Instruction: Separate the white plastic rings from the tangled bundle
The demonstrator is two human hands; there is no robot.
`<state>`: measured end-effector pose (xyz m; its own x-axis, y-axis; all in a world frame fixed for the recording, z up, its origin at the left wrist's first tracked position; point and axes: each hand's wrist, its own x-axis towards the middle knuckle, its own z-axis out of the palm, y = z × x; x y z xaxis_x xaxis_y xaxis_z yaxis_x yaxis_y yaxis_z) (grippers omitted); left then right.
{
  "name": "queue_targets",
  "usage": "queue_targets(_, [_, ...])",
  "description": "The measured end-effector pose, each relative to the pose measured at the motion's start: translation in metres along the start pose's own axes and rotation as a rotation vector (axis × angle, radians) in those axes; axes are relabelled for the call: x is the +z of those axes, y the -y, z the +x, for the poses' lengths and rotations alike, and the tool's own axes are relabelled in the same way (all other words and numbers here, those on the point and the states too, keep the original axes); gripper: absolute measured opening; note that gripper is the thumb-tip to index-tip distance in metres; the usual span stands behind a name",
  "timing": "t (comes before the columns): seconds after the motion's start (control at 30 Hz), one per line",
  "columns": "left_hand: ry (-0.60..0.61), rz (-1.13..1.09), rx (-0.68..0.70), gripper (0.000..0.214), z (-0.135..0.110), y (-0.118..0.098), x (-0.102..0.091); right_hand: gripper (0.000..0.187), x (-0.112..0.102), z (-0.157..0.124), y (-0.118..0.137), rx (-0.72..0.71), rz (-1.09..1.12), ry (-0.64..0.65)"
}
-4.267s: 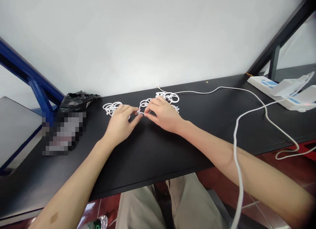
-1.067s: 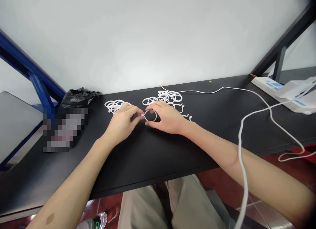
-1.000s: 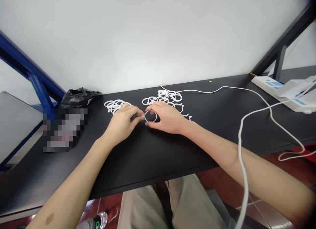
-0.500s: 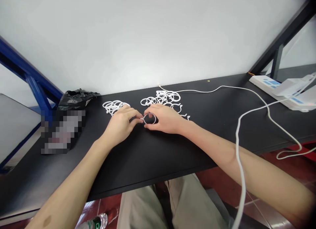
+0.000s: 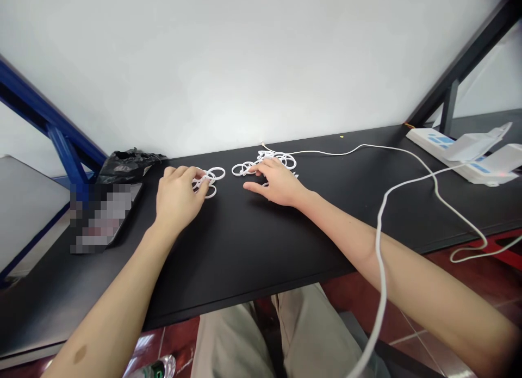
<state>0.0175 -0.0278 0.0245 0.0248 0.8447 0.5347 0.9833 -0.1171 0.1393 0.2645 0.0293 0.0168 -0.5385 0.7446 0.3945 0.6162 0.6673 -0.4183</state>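
My left hand (image 5: 178, 195) is at the left cluster of white cord-like loops (image 5: 217, 173). Its fingers and thumb are bent around part of them, and the palm side is hidden. My right hand (image 5: 281, 181) is over the near side of the right pile of white loops (image 5: 288, 160). The right thumb stretches out to the left, apart from the fingers, and nothing shows held between them. Part of this pile lies hidden beneath the hand. Both groups rest on the black tabletop (image 5: 244, 242).
A crumpled black plastic bag (image 5: 128, 165) and a dark flat object with a blurred-out surface (image 5: 106, 217) are at the left. A white cable (image 5: 381, 220) passes over my right forearm. White-and-blue devices (image 5: 460, 155) stand at the right, and a pale wall (image 5: 261, 68) rises behind.
The single loop held between both hands is no longer there. My left hand has moved left onto the left loops; my right hand has let go and shifted right, to the right pile.
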Motion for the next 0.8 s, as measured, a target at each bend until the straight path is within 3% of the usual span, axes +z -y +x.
queue_targets(0.13, [0.033,0.083,-0.101,0.027,-0.001,0.002,-0.003,0.031,0.002,0.003,-0.001,0.01,0.122,-0.166])
queue_targets(0.3, [0.084,0.082,-0.167,0.028,-0.002,0.002,-0.003,0.048,-0.006,0.004,0.0,0.193,0.425,-0.537])
queue_targets(0.4, [0.057,0.077,-0.122,0.029,-0.003,0.0,-0.001,0.056,-0.013,0.007,-0.005,0.299,0.55,-0.645])
queue_targets(0.5, [-0.019,0.076,-0.02,0.028,-0.005,-0.007,0.001,0.061,-0.017,0.009,-0.009,0.342,0.633,-0.673])
queue_targets(0.6, [-0.068,0.073,0.172,0.026,-0.01,-0.025,0.004,0.062,-0.017,0.01,-0.008,0.34,0.671,-0.654])
queue_targets(0.73, [0.039,-0.057,0.493,0.028,-0.018,-0.06,0.012,0.061,-0.014,0.007,0.0,0.31,0.632,-0.588])
queue_targets(0.8, [0.065,-0.122,0.528,0.03,-0.02,-0.076,0.016,0.06,-0.013,0.005,0.005,0.293,0.618,-0.545])
